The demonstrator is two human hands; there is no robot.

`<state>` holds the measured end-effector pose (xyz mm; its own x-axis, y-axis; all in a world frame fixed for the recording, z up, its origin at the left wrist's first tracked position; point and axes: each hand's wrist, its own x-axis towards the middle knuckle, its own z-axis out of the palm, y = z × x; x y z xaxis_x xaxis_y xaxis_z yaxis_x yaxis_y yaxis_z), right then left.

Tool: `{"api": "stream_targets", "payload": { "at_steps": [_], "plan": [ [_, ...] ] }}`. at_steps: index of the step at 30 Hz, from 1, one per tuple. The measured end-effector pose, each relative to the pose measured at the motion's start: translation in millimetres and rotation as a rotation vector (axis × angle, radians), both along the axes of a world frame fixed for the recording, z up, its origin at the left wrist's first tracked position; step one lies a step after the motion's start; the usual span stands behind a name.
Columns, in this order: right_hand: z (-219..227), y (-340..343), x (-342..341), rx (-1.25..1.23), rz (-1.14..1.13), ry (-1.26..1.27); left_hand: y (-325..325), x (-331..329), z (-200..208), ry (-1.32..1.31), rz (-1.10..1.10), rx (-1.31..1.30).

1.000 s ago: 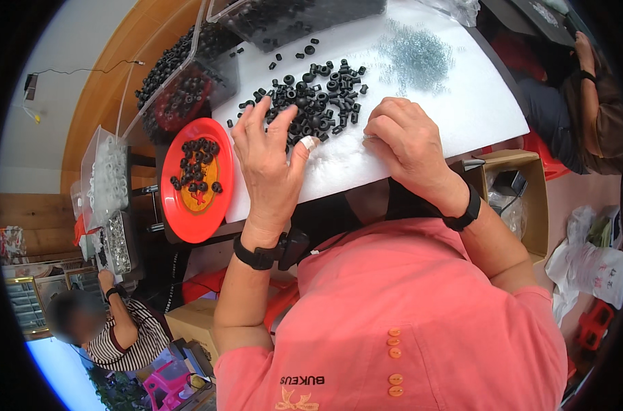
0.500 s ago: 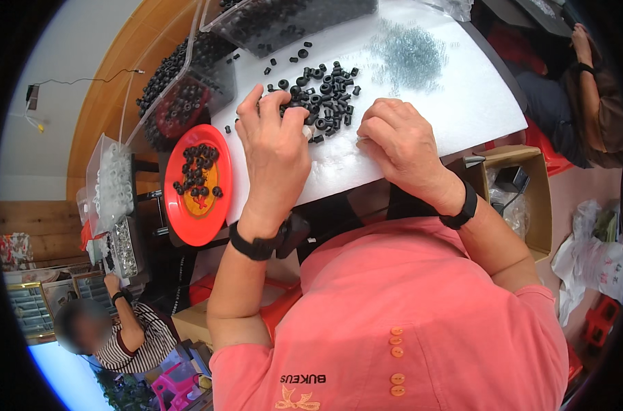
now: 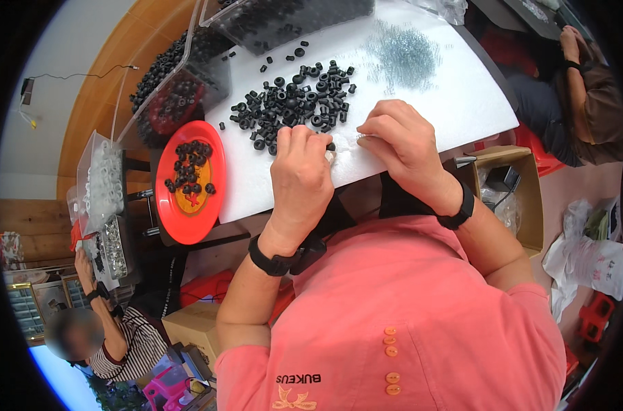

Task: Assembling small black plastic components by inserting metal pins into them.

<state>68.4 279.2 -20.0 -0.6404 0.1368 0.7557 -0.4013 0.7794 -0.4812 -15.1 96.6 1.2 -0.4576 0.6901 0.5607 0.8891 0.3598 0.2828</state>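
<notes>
My left hand (image 3: 301, 168) is closed at the near edge of the white tabletop (image 3: 366, 154), its fingertips pinching a small black rubber-looking part (image 3: 331, 146). Something whitish shows at those fingers; I cannot make out what. To its right my right hand (image 3: 404, 144) is also in a pinch, with a tiny silvery piece (image 3: 360, 135) at its fingertips. The hands are apart, tips facing each other. Just beyond the left hand spreads a pile of small black parts (image 3: 291, 103), some ring-shaped, some spool-shaped. Farther right lies a heap of tiny silvery pieces (image 3: 404, 55).
A red plate (image 3: 212, 198) holding several round black parts stands at the table's left edge. Clear bins (image 3: 219, 85) of black parts stand at the far left. A bin of white rings (image 3: 85, 171) is farther left. A cardboard box (image 3: 531, 219) stands right. Two other people sit nearby.
My left hand has come from over the black pile toward me and right, its spread fingers closing on a black part. The right hand stays nearly in place.
</notes>
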Motion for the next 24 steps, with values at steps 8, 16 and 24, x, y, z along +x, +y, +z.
{"api": "stream_targets", "payload": {
  "at_steps": [8,16,24],
  "plan": [
    [12.7,-9.9,18.4,-0.333,0.190,-0.052,-8.8,15.8,15.7,-1.085,-0.149,0.368],
    [16.6,-15.1,16.3,-0.541,0.352,-0.064,-0.2,18.2,20.1,-1.478,-0.309,0.541],
    [24.1,-6.8,19.9,-0.400,0.260,-0.037,0.8,21.3,18.3,-1.574,-0.265,0.578]
  ]
}}
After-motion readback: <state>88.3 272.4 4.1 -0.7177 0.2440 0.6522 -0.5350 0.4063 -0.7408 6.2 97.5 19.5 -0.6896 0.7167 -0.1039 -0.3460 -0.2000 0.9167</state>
